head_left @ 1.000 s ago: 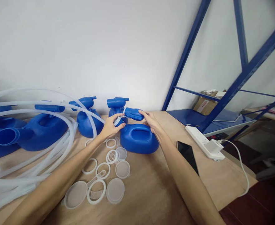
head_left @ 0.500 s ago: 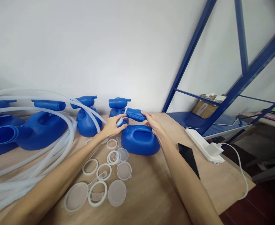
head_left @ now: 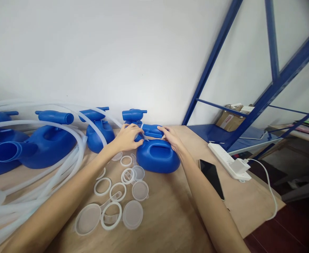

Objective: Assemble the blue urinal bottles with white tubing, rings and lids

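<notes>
My left hand (head_left: pixel 128 137) is closed at the left end of a blue tube-shaped plastic piece (head_left: pixel 152 130), on a clear plastic cap whose thin strap (head_left: pixel 145 138) shows by the fingertips. The cap itself is mostly hidden by the fingers. My right hand (head_left: pixel 170 138) grips the right end of the blue piece, thumb and fingers around it. Just below lies a blue plastic bottle (head_left: pixel 158 164) with a handle opening, close to both hands. Behind my left hand stands another blue bottle with a spouted top (head_left: pixel 133 115).
White rings (head_left: pixel 102 186) and clear caps (head_left: pixel 132 214) are spread on the wooden table. Coiled translucent hoses (head_left: pixel 76 158) and more blue bottles (head_left: pixel 49 144) occupy the left. A phone (head_left: pixel 211 178), power strip (head_left: pixel 228 161) and blue metal shelf (head_left: pixel 209 131) are at right.
My left hand has turned and its fingers now cover the left end of the blue piece, hiding the cap seen before. My right hand keeps its hold.
</notes>
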Action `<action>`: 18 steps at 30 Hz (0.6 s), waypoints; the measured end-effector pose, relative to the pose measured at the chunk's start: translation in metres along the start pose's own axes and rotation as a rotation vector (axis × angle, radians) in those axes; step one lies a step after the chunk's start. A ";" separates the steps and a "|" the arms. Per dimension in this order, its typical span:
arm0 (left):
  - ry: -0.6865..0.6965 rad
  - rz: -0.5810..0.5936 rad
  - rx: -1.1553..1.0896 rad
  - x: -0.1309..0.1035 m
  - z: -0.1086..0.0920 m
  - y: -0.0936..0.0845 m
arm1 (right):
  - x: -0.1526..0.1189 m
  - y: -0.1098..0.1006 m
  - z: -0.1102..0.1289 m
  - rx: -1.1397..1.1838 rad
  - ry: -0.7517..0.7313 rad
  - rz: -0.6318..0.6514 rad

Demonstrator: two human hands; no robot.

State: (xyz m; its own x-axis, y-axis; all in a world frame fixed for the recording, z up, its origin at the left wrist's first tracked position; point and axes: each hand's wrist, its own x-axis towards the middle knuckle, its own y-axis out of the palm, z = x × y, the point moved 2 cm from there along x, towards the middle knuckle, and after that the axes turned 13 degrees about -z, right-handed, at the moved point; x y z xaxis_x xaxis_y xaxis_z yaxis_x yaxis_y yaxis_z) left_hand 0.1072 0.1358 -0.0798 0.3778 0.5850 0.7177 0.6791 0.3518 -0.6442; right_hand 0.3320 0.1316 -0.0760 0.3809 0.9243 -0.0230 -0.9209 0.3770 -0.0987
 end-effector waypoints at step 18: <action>0.280 0.026 0.211 -0.006 -0.010 0.008 | -0.005 0.000 0.002 -0.054 -0.029 0.042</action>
State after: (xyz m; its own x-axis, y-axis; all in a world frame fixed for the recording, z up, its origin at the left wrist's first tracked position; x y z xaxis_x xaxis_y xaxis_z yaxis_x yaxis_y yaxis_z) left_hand 0.1173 0.1278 -0.0865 0.5711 0.3834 0.7258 0.5326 0.4998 -0.6831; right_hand 0.3303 0.1275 -0.0740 0.3389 0.9408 0.0007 -0.9299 0.3351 -0.1514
